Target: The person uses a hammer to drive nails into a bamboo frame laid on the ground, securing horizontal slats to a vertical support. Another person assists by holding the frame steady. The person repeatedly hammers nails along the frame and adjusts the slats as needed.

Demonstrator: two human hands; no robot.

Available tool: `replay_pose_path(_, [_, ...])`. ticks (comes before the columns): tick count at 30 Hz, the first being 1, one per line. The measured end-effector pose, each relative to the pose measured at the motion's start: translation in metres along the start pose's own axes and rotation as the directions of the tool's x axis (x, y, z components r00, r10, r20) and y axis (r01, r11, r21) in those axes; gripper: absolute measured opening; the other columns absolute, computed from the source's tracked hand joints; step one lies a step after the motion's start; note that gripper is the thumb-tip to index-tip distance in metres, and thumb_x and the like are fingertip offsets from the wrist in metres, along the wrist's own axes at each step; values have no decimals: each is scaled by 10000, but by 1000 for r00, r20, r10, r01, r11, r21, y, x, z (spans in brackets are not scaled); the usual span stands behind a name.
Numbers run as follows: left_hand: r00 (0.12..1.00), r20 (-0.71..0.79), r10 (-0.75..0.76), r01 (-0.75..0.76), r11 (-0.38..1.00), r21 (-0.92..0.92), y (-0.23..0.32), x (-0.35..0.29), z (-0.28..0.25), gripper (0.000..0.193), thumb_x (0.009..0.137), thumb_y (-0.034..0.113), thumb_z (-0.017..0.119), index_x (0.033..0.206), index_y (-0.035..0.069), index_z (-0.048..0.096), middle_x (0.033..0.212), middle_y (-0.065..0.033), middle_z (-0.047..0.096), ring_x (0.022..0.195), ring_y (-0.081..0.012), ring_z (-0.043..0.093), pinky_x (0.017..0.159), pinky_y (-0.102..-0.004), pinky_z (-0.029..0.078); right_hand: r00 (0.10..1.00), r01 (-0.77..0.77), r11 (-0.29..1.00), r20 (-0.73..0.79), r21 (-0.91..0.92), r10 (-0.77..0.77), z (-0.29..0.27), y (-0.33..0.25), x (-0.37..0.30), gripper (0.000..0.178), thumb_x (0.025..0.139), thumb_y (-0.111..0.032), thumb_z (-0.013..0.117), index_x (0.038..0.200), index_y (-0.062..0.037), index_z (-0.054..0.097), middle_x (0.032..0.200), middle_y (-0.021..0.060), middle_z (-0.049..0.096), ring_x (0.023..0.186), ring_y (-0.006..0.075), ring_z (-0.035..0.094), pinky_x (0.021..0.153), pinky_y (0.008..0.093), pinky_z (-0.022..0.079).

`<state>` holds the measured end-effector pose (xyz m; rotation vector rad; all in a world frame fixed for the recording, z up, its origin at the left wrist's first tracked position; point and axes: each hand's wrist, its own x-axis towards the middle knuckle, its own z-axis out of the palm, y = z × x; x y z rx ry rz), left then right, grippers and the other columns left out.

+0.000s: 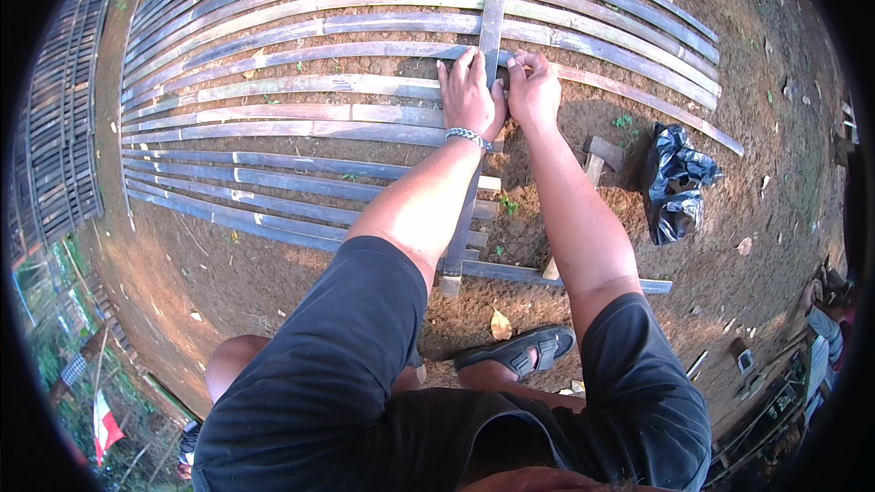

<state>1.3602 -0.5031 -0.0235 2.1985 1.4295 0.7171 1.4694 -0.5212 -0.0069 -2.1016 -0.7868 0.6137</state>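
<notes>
A frame of long split-bamboo slats (328,82) lies low over the soil, crossed by a dark bamboo crossbar (493,14). My left hand (472,96), with a chain bracelet (469,136) at the wrist, rests open on the slats at the crossbar's left side, fingers stretched forward. Just right of the crossbar, my right hand (534,91) is closed, thumb and fingers pinched on a bamboo slat (647,102) that runs out to the right. Its fingertips partly hide the slat there. Several nearer slats end at the crossbar beneath my left forearm.
A crumpled black plastic bag (676,184) sits on the ground to the right, near a short wood block (605,153). A loose slat (583,275) lies near my sandalled foot (524,355). Another slatted bamboo rack (59,118) stands at the far left.
</notes>
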Motion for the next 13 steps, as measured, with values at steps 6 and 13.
replay_pose_path(6, [999,-23,23,-23,999,-23,-2,2,4,586,855,186,648,1372,-56,515,1418,-204,521,1374,-345,446,1225,-594,186,1000,0,999,27,-32,1,0,0,11,187,928,-212,691,996,-39,682,1074,167,751,958,334,728,896,416,545])
replay_pose_path(13, [999,15,-40,40,998,-50,0,3,2,633,845,210,662,1396,-48,490,1459,-196,497,1383,-343,441,1221,-585,192,993,34,999,114,-30,-31,-5,2,11,212,911,-241,717,994,-51,676,1184,212,720,975,331,726,935,409,533])
